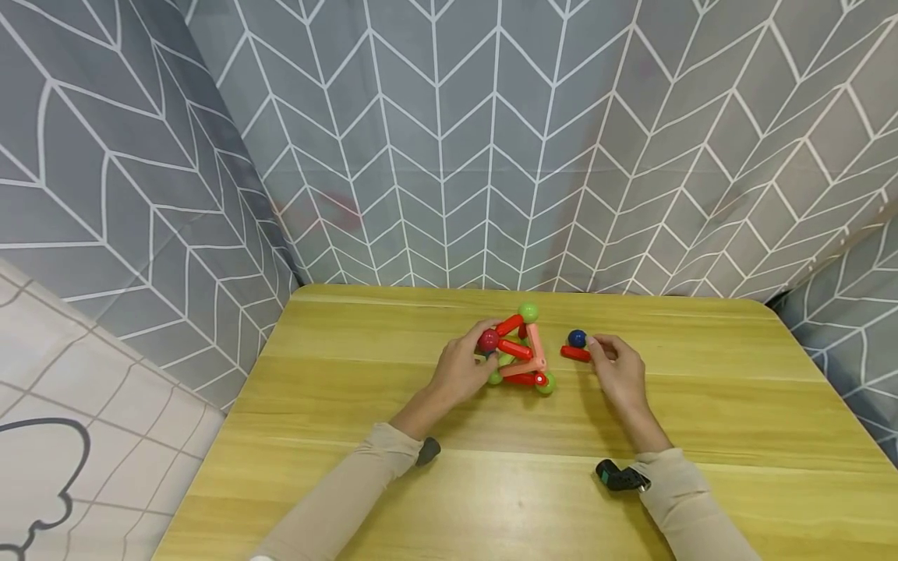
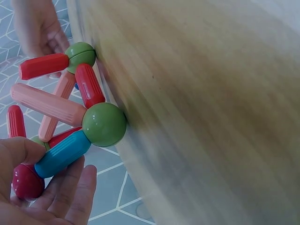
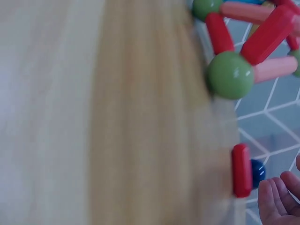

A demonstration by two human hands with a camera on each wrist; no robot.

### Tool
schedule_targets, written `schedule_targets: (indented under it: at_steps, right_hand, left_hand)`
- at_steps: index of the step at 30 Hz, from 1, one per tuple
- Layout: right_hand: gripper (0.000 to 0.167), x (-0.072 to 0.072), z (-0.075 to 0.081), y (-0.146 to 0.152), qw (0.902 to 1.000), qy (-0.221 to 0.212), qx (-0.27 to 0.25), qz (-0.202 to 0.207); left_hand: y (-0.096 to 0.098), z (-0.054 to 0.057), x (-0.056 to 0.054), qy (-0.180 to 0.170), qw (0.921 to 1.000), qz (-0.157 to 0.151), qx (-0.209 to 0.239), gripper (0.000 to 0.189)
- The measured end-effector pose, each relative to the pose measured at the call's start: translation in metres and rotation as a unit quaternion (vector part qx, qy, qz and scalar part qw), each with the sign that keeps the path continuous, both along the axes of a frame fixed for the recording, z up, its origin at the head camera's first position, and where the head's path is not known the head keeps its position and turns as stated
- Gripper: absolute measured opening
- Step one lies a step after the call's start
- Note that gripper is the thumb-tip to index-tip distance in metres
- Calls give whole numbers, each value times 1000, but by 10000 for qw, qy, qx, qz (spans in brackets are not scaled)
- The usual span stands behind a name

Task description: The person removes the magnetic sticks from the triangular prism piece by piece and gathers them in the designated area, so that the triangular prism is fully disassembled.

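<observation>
My left hand (image 1: 459, 366) pinches a blue magnetic rod (image 2: 63, 153) between thumb and fingers, close to a dark red ball (image 1: 489, 340). That rod belongs to a toy frame of red and pink rods (image 1: 515, 349) joined by green balls (image 2: 104, 124). On the table's right side, a navy blue ball (image 1: 578, 338) sits against a loose red rod (image 1: 575, 354). Beside them is my right hand (image 1: 620, 374), its fingertips at the ball. In the right wrist view its fingers (image 3: 269, 201) look loosely extended next to the ball (image 3: 258, 173), not wrapped round it.
The wooden table (image 1: 519, 499) carries the frame and loose pieces near its far edge. A grey patterned curtain (image 1: 463, 156) hangs behind it, and another stretch of it lines the left side. Dark wrist-camera mounts (image 1: 620, 475) sit at both cuffs.
</observation>
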State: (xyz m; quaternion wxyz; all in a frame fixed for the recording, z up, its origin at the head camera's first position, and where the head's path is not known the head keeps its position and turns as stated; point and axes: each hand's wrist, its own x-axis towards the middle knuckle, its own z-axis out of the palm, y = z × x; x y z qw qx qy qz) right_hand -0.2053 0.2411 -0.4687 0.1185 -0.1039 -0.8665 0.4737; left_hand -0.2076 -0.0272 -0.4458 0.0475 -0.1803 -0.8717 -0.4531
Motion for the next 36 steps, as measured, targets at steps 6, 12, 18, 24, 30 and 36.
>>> schedule_targets:
  at_steps: [6, 12, 18, 24, 30, 36]
  right_hand:
    - [45, 4, 20, -12, 9986, 63, 152, 512]
    - [41, 10, 38, -30, 9950, 266, -260, 925]
    - [38, 15, 51, -51, 9906, 424, -509, 1200]
    - [35, 16, 57, -65, 9841, 433, -623, 1605]
    - [35, 16, 57, -74, 9796, 389, -543, 1894]
    - [34, 16, 52, -83, 9739, 336, -12, 2244]
  left_hand:
    - [0, 0, 1, -9, 10000, 17, -35, 54]
    - [2, 0, 2, 32, 10000, -3, -42, 53]
    - [3, 1, 3, 14, 10000, 7, -52, 53]
    - [6, 1, 4, 33, 9999, 24, -152, 52]
    - [6, 2, 5, 31, 9998, 87, -177, 52]
    - [4, 1, 6, -41, 9999, 37, -132, 52]
